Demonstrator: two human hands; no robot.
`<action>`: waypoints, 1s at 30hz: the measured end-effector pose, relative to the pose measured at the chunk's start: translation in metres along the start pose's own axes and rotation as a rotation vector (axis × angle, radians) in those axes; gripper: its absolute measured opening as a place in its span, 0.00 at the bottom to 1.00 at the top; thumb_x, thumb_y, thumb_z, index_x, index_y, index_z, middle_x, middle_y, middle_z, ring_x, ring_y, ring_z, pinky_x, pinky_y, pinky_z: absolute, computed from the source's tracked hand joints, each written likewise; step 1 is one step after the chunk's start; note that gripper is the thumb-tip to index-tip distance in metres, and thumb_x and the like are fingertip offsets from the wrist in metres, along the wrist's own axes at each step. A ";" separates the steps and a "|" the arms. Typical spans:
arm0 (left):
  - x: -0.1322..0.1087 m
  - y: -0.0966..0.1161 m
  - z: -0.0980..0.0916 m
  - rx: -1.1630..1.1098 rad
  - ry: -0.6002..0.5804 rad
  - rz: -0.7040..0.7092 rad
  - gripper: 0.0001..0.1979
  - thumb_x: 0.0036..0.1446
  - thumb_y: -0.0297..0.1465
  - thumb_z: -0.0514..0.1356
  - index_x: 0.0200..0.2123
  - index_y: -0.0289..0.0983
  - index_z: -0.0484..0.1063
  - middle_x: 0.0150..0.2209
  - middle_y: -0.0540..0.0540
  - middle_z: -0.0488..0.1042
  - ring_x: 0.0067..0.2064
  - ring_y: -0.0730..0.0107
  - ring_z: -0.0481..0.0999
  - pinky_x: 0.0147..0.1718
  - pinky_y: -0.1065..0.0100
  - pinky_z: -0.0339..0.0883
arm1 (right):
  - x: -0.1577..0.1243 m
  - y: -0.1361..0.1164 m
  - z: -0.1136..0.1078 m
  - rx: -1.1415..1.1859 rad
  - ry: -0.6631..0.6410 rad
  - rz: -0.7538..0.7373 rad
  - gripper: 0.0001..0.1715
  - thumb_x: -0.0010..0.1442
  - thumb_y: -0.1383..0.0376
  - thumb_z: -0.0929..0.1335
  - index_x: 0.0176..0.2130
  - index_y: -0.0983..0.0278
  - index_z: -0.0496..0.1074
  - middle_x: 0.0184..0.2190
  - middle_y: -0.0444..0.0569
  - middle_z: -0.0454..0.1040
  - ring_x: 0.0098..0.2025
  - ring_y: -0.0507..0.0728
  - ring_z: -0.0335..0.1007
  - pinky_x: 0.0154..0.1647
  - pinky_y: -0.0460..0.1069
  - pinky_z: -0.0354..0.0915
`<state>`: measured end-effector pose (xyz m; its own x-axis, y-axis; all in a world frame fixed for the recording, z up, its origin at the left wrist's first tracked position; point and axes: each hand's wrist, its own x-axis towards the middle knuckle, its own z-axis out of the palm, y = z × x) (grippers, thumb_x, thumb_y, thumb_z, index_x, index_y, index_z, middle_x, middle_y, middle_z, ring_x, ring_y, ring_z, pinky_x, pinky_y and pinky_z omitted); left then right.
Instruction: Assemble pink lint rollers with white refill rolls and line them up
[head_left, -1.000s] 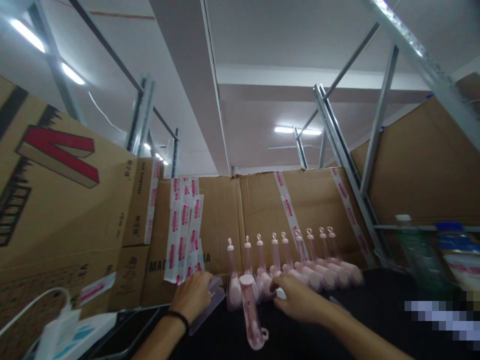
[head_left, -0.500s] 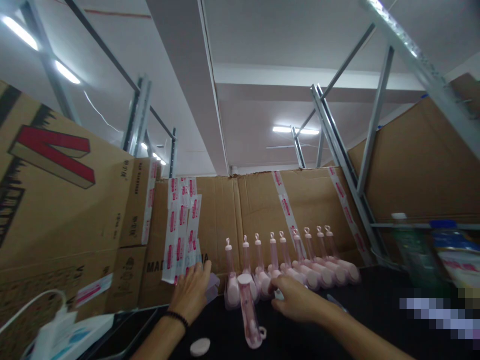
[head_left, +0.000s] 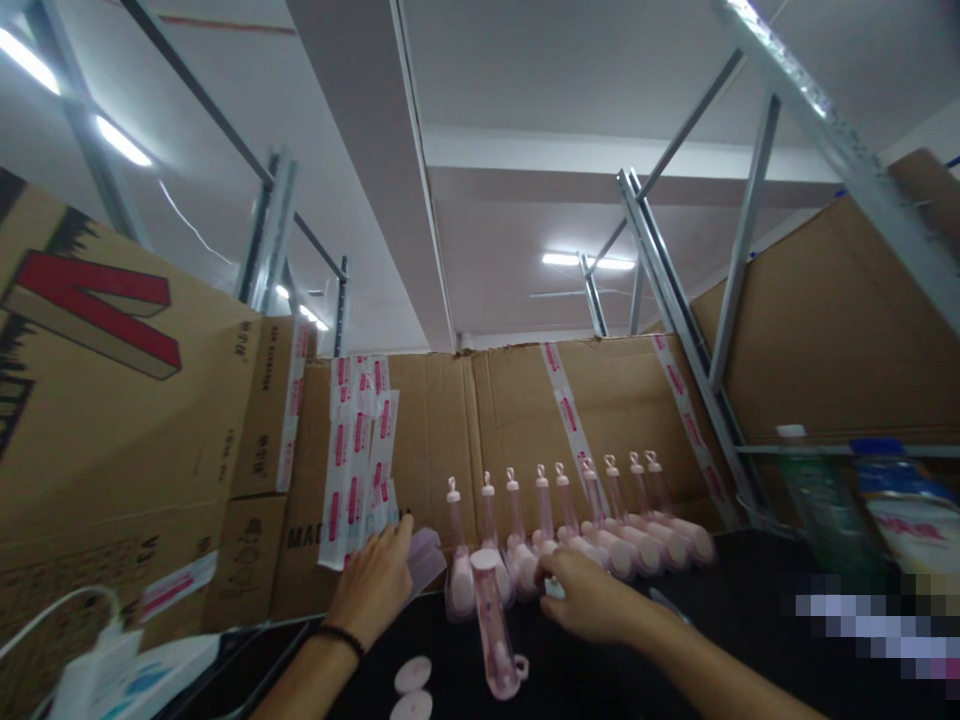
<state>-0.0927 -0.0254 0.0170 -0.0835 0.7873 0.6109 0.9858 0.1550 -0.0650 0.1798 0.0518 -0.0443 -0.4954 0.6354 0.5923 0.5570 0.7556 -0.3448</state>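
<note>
My left hand [head_left: 373, 582], with a dark beaded bracelet at its wrist, has its fingers bent against a translucent pale-purple piece [head_left: 426, 558]. The fingertips are partly hidden. My right hand [head_left: 581, 592] is closed in a pinch around a small whitish piece [head_left: 554, 588], mostly covered by the fingers. Between my hands a clear pink tube [head_left: 493, 630] lies on the black surface, its round end towards the back and a loop at its near end. Two flat, pale pink discs [head_left: 412, 674] lie close together near my left wrist.
Several pink tubes with looped caps [head_left: 545, 505] stand in a row at the back, pink cylinders [head_left: 630, 553] before them. Behind is a cardboard wall [head_left: 510, 400]. A white charger with cable [head_left: 97, 665] sits left; a green bottle [head_left: 829, 510] and blue-lidded jar [head_left: 907, 510] stand right.
A second pale disc now shows beside the first. My left fingers have drawn closer together, and more of the purple piece is visible. My right hand keeps its pinch.
</note>
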 end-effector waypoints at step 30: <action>-0.006 0.013 -0.040 -0.673 -0.618 0.136 0.17 0.48 0.42 0.62 0.36 0.36 0.77 0.27 0.50 0.74 0.27 0.73 0.67 0.24 0.73 0.54 | 0.015 -0.012 -0.009 0.271 0.283 -0.087 0.11 0.55 0.70 0.65 0.33 0.65 0.78 0.32 0.48 0.79 0.36 0.54 0.73 0.38 0.46 0.62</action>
<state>-0.0737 -0.0524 0.0443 0.1668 0.9819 0.0894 0.8534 -0.1892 0.4856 0.1711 0.0508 -0.0244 -0.3087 0.5266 0.7921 0.3066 0.8434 -0.4413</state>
